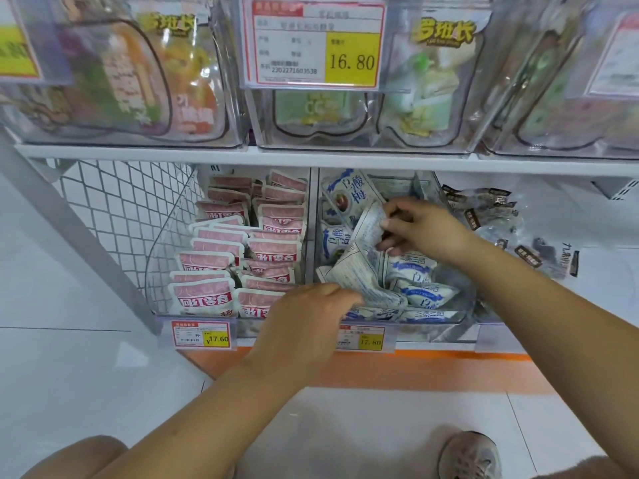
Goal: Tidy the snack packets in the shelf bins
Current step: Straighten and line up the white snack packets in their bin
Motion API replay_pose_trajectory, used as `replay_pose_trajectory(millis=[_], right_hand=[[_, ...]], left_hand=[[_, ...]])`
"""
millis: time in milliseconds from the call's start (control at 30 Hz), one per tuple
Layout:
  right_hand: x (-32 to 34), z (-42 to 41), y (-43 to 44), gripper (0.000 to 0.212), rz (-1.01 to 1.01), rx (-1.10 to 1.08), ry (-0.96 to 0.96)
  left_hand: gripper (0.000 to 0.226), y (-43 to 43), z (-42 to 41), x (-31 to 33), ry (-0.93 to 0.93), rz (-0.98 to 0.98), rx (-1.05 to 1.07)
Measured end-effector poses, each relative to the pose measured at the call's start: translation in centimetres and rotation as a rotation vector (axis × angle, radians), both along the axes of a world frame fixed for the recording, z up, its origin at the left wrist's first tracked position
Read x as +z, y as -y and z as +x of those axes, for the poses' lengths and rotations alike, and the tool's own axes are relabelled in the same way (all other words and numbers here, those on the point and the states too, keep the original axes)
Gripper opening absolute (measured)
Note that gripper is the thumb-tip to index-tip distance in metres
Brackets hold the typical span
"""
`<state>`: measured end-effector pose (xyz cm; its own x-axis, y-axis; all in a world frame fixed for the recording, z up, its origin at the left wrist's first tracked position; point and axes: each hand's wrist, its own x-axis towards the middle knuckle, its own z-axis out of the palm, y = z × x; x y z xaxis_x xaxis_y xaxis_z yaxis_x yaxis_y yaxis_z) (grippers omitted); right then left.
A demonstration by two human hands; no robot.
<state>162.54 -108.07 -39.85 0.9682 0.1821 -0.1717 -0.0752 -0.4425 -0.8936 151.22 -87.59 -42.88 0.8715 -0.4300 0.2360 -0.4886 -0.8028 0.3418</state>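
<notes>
Both hands are in the middle clear bin (pixel 449 323) of the lower shelf, which holds several blue-and-white snack packets (pixel 420 292) lying jumbled. My right hand (pixel 420 226) pinches one blue-and-white packet (pixel 371 224) with its printed back facing me, near the bin's back. My left hand (pixel 304 326) reaches over the bin's front edge and holds the lower corner of another back-facing packet (pixel 356 274). The bin to the left (pixel 155 271) holds several pink-and-white packets (pixel 204 297) standing in tidy rows.
A bin at the right (pixel 501 229) holds dark-labelled clear packets. Price tags (pixel 202 335) hang on the bin fronts. Upper shelf (pixel 311 155) carries clear bins of colourful packets and a large price card (pixel 313 43). White wire mesh (pixel 114 216) stands left. My shoe (pixel 470 456) is on the floor.
</notes>
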Motion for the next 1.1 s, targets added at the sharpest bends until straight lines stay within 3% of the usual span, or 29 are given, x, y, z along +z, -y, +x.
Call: replay_pose_trajectory(millis=[133, 267, 433, 567, 667, 833, 967, 1100], right_hand=[[0.6, -0.5, 0.9, 0.005, 0.084, -0.079, 0.035], [1.5, -1.7, 1.5, 0.008, 0.144, -0.033, 0.042], [0.7, -4.1, 0.7, 0.01, -0.177, 0.224, -0.055], [0.7, -6.5, -0.3, 0.04, -0.139, 0.102, -0.132], [0.6, -7.1, -1.0, 0.055, -0.134, 0.036, -0.101], [-0.2, -6.2, -0.9, 0.029, -0.03, -0.018, -0.117], [0.1, -5.9, 0.4, 0.032, 0.185, -0.031, -0.1], [0.6, -6.3, 0.8, 0.027, 0.151, -0.021, 0.018]], left_hand=[[0.035, 0.4, -0.3, 0.7, -0.02, 0.059, 0.012], [0.036, 0.5, -0.2, 1.2, 0.054, 0.16, -0.042], [0.024, 2.0, 0.1, 1.7, -0.009, 0.156, -0.024], [0.017, 1.8, 1.0, 2.5, -0.093, 0.032, 0.0], [0.025, 0.9, 1.3, 2.9, -0.18, 0.004, -0.038], [0.033, 0.0, 1.2, 3.1, -0.308, -0.061, -0.084], [0.022, 0.0, 1.3, 3.2, -0.233, -0.232, 0.014], [0.03, 0.4, 2.0, 2.7, -0.12, -0.341, 0.12]])
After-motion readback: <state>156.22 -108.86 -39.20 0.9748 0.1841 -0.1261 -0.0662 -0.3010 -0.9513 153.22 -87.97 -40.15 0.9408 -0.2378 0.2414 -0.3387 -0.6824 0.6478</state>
